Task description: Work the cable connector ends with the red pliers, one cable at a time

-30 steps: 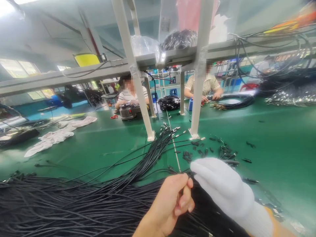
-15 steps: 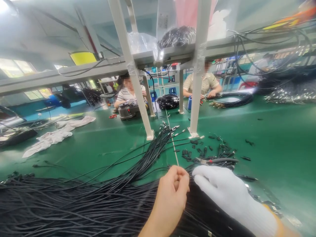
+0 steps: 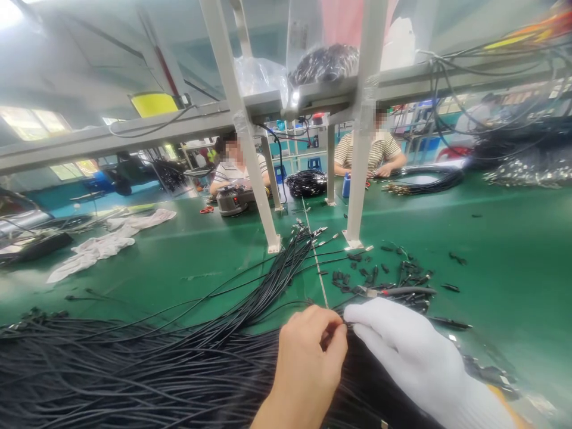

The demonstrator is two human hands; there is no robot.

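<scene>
My bare left hand (image 3: 310,351) is closed in a pinch above a big heap of black cables (image 3: 147,375). Beside it, my right hand (image 3: 406,345) wears a white glove, its thumb and fingers drawn together. The fingertips of both hands meet or nearly meet; a small dark bit shows there, too hidden to name. Beyond my left hand a bundle of black cables (image 3: 272,277) runs away across the green table, metal plugs at its far end. Past the gloved hand lie pliers (image 3: 397,291) among loose black connector pieces (image 3: 411,274).
White posts (image 3: 357,179) rise from the green table (image 3: 504,238) and carry a shelf (image 3: 147,122) with bagged cables (image 3: 324,62). Two people sit across the table. Near them are a grey device (image 3: 232,201) and coiled cables (image 3: 306,183). White cloths (image 3: 107,241) lie at left.
The view has shifted slightly. My gloved right hand has come in closer to my left fingertips, and my left hand has turned a little, its pinch now against the glove.
</scene>
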